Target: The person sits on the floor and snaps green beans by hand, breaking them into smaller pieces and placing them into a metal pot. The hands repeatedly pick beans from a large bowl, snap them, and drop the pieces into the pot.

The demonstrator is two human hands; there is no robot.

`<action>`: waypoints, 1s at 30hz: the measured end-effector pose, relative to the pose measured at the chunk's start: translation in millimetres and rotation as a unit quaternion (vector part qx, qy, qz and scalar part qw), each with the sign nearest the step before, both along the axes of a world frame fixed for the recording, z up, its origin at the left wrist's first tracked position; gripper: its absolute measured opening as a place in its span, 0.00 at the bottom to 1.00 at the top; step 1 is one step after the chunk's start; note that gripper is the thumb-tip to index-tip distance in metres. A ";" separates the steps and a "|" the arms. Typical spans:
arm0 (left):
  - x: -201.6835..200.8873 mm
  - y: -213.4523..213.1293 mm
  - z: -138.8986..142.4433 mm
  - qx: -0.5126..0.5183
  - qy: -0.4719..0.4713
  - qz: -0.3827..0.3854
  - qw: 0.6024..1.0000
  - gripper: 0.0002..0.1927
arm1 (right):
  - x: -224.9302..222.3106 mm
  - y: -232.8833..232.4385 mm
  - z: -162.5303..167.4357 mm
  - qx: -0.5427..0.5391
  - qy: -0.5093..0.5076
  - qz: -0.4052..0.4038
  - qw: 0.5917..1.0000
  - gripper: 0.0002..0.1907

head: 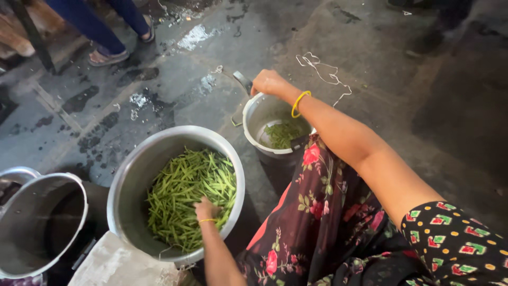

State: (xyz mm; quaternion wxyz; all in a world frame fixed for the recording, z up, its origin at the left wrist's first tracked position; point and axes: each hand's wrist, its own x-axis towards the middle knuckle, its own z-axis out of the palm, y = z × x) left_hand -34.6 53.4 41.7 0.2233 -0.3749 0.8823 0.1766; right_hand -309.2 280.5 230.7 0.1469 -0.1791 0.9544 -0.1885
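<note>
Where the grey, stained concrete floor (370, 47) fills most of the view, dark wet patches and pale smears are seen across its upper left; a thin white string (327, 74) lies looped on it near the top centre. A large round steel pot (127, 185) stands at the lower centre, its mouth facing up, and a heap of long green beans (185, 196) is held inside it; the beans lie roughly parallel, their long axes running from lower left to upper right. A second wide steel vessel (37, 228) is seen at the lower left edge, tilted, its dark inside shown. A smaller steel pot (264, 114) stands to the upper right of the large one, well apart from it, with chopped green pieces (283, 133) on its bottom. A dark floral cloth (317, 212) covers the lap at lower right. The left hand (205, 209) is sunk among the beans at the near side of the heap, fingers curled around a few of them. The right hand (269, 82) is clenched at the far rim of the smaller pot; a knife blade (242, 80) juts from it toward the upper left. Another person's legs and sandalled feet (108, 55) are seen at the top left.
</note>
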 end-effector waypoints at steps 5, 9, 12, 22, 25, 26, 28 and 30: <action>-1.9 11.3 0.2 0.094 0.021 -0.152 0.984 0.23 | 21.8 -24.6 -13.0 -0.110 0.041 0.055 0.991 0.14; -9.5 9.5 6.5 0.381 0.195 -0.034 0.903 0.13 | 58.2 -57.9 -37.1 -0.201 0.032 0.242 0.949 0.14; -13.1 -6.1 26.9 0.363 0.328 0.034 0.871 0.11 | 96.1 -92.0 -50.0 -0.198 0.041 0.343 0.917 0.14; 18.5 -51.1 88.3 0.057 0.474 -0.006 0.879 0.10 | 176.9 -140.7 -29.0 -0.240 0.106 0.351 0.899 0.11; 27.8 -55.4 93.6 0.012 0.521 -0.028 0.853 0.11 | 174.1 -150.6 -19.3 -0.189 0.127 0.336 0.914 0.09; 29.9 -57.0 94.9 -0.019 0.532 -0.039 0.846 0.11 | 173.2 -154.8 -18.9 -0.205 0.133 0.343 0.907 0.09; 36.9 -59.8 96.2 -0.060 0.556 -0.060 0.827 0.11 | 174.5 -163.0 -22.6 -0.238 0.145 0.357 0.892 0.11; 40.2 -60.0 98.2 -0.081 0.585 -0.077 0.803 0.10 | 178.7 -170.8 -27.6 -0.260 0.142 0.364 0.883 0.10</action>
